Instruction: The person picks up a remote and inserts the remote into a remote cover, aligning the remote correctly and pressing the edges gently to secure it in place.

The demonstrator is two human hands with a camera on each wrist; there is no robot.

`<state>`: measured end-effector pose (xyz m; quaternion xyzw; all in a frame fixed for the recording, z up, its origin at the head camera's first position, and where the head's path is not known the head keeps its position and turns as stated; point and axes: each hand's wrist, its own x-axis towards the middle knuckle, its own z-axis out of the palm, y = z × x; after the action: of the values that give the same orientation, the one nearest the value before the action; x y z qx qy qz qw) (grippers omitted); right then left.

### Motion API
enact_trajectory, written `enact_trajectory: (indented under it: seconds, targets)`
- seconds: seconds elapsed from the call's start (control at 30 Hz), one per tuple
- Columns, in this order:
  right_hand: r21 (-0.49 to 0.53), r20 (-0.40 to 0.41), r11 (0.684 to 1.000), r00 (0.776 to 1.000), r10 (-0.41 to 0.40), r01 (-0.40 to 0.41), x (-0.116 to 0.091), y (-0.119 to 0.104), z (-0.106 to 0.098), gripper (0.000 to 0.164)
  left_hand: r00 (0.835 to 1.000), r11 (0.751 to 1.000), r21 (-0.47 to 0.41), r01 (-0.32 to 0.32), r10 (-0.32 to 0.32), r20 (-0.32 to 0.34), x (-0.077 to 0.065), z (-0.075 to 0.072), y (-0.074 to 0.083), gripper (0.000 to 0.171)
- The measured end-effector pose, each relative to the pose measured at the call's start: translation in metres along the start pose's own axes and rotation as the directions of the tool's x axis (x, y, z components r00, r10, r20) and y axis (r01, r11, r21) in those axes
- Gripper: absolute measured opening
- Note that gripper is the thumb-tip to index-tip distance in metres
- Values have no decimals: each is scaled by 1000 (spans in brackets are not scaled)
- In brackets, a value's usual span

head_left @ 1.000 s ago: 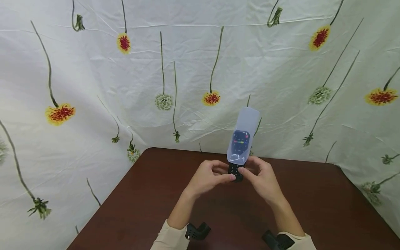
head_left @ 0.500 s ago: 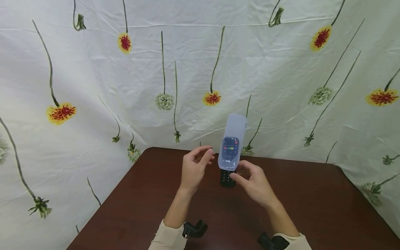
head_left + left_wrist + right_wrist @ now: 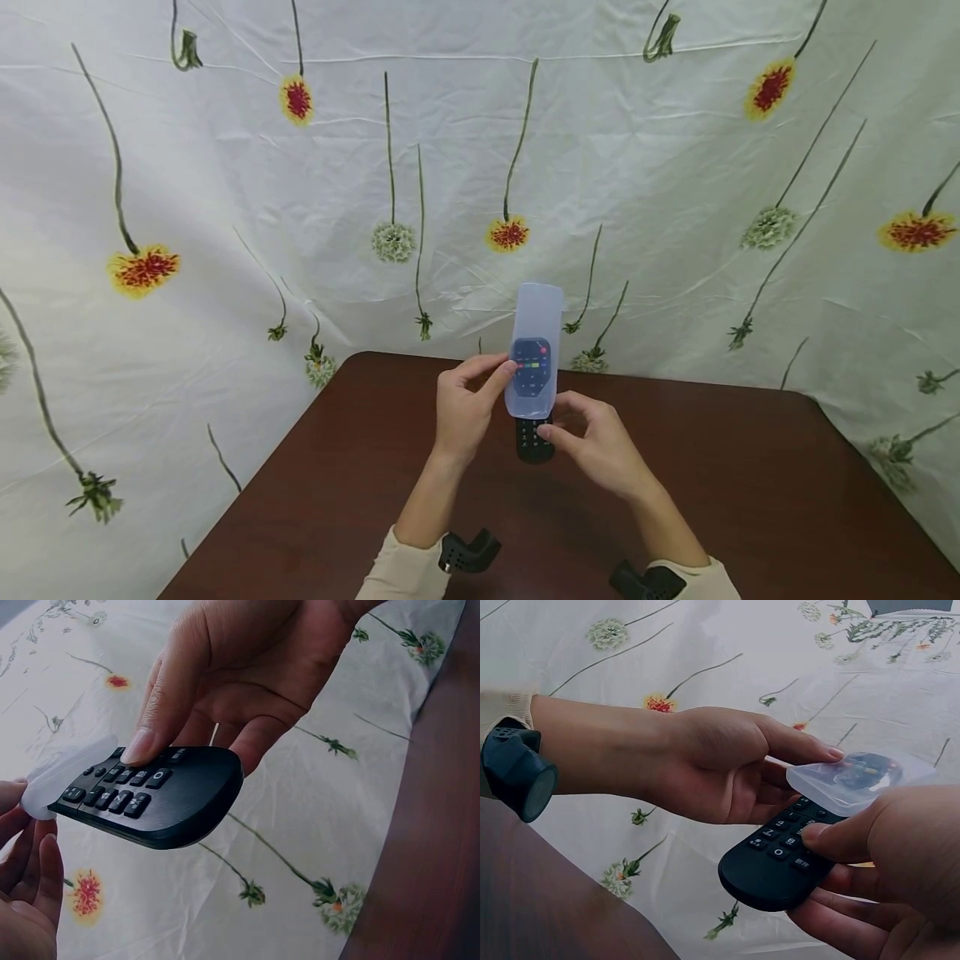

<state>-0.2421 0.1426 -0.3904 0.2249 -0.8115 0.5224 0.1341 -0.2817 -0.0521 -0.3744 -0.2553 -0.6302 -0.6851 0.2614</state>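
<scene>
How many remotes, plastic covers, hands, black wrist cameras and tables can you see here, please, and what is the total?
Remote: 1
Plastic cover: 1
Left hand and right hand: 2
Left wrist camera and right wrist camera: 2
Table: 1
Total: 7

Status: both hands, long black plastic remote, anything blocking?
Left hand pinches long translucent whitish sleeve by its edge. Right hand grips black plastic remote near its lower end. Remote partly inside sleeve, lower end exposed. No obstruction visible.
</scene>
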Motion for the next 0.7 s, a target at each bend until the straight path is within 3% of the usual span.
enact_trajectory:
  seconds: [0.37, 0.7]
  targets:
    - [6, -22, 1000, 1000, 22, -22, 2, -2, 2, 25, 998, 999, -40, -23, 21, -51, -1, 5, -4, 17]
    - [58, -40, 997, 998, 51, -49, 0, -5, 6, 24, 992, 999, -7, -49, 48, -117, -5, 11, -3, 15]
